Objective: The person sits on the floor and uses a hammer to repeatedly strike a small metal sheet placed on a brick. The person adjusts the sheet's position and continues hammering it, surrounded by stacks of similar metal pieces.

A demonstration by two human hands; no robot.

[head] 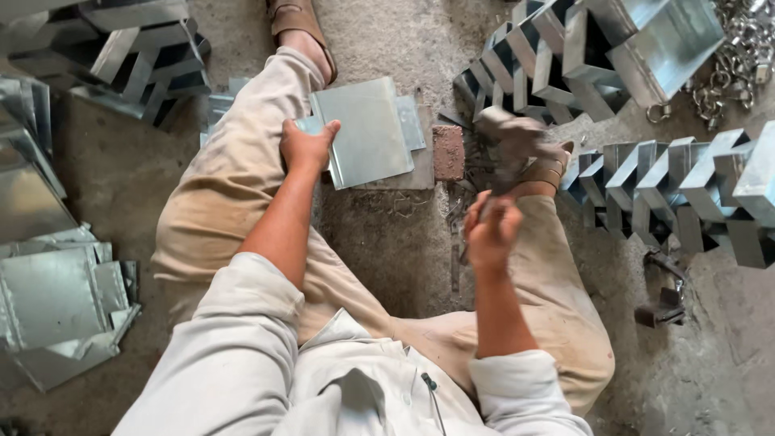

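I sit on the ground with my legs spread. My left hand [305,145] grips the left edge of a flat grey sheet-metal piece [367,129] that lies on a flat plate between my legs, just beside a small reddish brick [448,152]. My right hand [491,230] is raised above my right thigh, its fingers closed around a thin handle. The blurred head of a hammer [507,133] shows above it, near my right sandalled foot. The hammer's shape is smeared by motion.
Folded sheet-metal boxes stand in rows at the right [686,173] and top right [581,56]. More bent sheets are piled at the top left [137,56] and flat cut sheets at the left [56,299]. Metal rings [739,60] lie at the far top right.
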